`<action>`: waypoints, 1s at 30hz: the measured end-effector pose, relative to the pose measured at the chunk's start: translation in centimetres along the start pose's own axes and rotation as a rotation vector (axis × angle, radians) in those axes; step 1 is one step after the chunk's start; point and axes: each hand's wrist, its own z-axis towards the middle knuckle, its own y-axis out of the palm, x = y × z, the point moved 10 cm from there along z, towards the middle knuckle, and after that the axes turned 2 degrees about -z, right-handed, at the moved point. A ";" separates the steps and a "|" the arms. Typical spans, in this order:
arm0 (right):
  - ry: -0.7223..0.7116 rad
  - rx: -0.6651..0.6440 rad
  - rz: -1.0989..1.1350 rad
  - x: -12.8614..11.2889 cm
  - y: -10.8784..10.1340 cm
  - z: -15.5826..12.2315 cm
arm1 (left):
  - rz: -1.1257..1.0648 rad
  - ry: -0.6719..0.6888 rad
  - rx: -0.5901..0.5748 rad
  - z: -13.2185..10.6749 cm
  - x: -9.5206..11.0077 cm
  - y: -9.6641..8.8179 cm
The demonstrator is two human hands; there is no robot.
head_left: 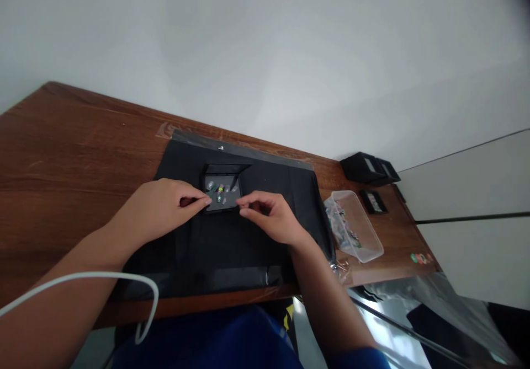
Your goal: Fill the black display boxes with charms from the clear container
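Left grip (159, 210) pressed together, right grip (273, 218) slightly parted; open black box (219, 206) lies between, any pinched item unclear.

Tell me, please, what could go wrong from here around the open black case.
Small pieces lie in the open black case, so a bump from the left hand or the right hand, both close at its sides, might scatter them onto the black mat.

The open clear plastic tub sits to the right of the right forearm, so a sideways sweep of that arm could jostle it.
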 end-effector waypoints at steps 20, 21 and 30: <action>0.010 0.098 -0.024 3.0 0.4 1.7 | 0.042 0.019 0.086 0.2 0.2 0.3; 0.009 0.092 -0.029 2.9 0.4 1.7 | 0.040 0.032 0.079 0.1 0.3 0.5; -0.045 0.087 -0.071 2.2 0.7 1.4 | 0.051 0.063 0.070 -0.1 0.8 0.7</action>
